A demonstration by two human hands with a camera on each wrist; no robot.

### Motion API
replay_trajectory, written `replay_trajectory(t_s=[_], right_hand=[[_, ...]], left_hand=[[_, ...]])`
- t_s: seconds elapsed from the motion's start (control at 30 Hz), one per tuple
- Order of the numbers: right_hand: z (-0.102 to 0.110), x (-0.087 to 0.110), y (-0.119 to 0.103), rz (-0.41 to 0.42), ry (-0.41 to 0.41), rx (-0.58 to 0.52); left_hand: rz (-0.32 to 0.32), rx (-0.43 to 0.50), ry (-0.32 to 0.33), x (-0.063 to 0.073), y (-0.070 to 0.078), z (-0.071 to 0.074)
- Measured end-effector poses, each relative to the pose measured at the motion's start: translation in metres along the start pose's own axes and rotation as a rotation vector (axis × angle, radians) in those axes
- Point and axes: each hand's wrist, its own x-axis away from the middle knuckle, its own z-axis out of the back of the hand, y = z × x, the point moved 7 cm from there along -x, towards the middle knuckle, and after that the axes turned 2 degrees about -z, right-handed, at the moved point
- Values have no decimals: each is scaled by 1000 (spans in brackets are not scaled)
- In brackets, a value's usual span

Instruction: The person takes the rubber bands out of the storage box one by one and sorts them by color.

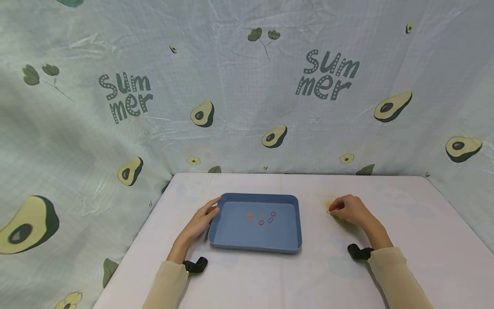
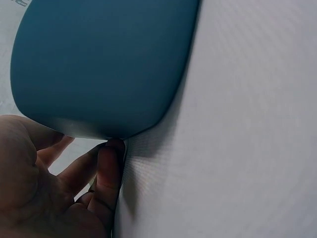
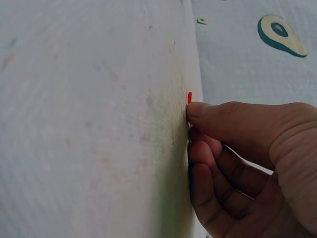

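Note:
A shallow blue tray (image 1: 254, 249) lies on the table, with several small red and orange rubber bands (image 1: 270, 220) scattered on its floor. My left hand (image 1: 201, 219) rests against the tray's left side, index fingertip by the far corner and thumb on the rim. Seen from the left wrist, fingertips (image 2: 115, 148) touch the tray's outer wall low down, close to the table. To the right of the tray, my right hand (image 1: 349, 209) pinches a small red rubber band (image 3: 189, 97) between thumb and forefinger, close over the tabletop. Most of that band is hidden by the thumb.
The table (image 1: 254, 283) has a pale cloth, with a yellow-green patch beneath the right hand. A printed curtain (image 1: 239, 77) with avocados and lettering hangs behind the table and along both sides. Each wrist wears a black camera (image 1: 359, 252).

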Motion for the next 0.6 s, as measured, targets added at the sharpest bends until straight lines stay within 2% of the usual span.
replay_trajectory(t_s=[0.23, 0.6], right_hand=[[-6, 1, 4, -31, -38, -29], [-1, 3, 0, -30, -30, -33]], left_hand=[[4, 9, 0, 1, -3, -1], [-5, 20, -3, 1, 0, 0]])
